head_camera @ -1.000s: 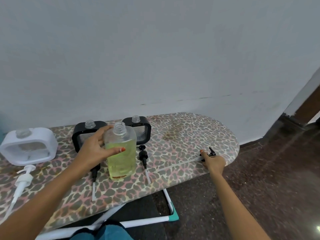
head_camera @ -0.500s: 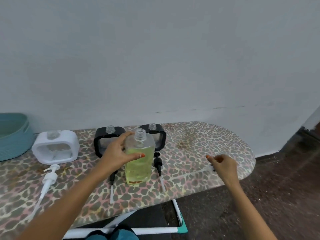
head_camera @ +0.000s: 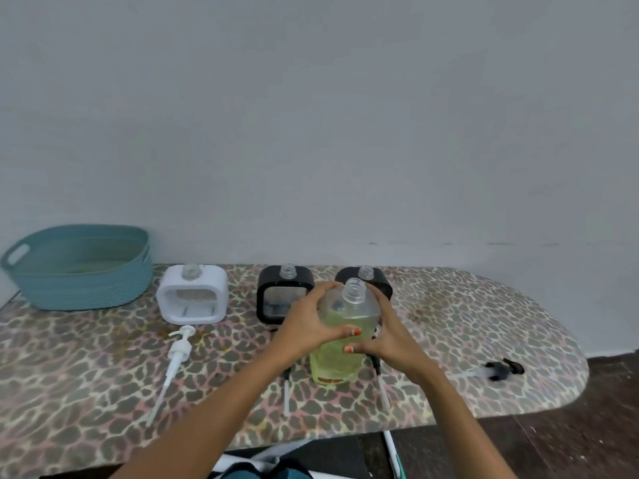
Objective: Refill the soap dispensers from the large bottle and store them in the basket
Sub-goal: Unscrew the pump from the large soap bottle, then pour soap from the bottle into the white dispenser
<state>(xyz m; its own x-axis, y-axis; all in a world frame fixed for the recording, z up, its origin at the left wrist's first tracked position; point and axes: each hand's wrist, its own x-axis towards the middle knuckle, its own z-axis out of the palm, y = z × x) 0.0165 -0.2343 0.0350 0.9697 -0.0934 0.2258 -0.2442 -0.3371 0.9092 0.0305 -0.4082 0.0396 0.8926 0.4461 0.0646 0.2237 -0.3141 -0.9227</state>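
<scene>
- Yellow-green soap fills much of the large bottle (head_camera: 340, 344), which stands upright on the leopard-print board (head_camera: 103, 368), just in front of two black dispensers, its threaded neck bare and uncapped
- Left hand (head_camera: 306, 323) wraps the bottle's left shoulder, fingers curled round the back and thumb across the front; right hand (head_camera: 389, 335) clamps the right side a little lower, thumb pressed to the front. Both hands are probably used because a smooth, heavy bottle is awkward to tilt with one
- White dispenser (head_camera: 192, 295), left black dispenser (head_camera: 276, 292) and right black dispenser (head_camera: 382, 283) stand in a row near the wall with necks open, likely so each can take soap in turn
- Pumps lie flat on the board: a white pump (head_camera: 178, 354) before the white dispenser, thin tubes (head_camera: 286, 397) partly hidden under the wrists, and a black pump (head_camera: 501, 370) well apart near the right end
- Teal basket (head_camera: 86, 288) waits at the far left, near the white dispenser, with none of the dispensers in it
- No brand or writing can be read; an orange mark low on the bottle is too blurred
</scene>
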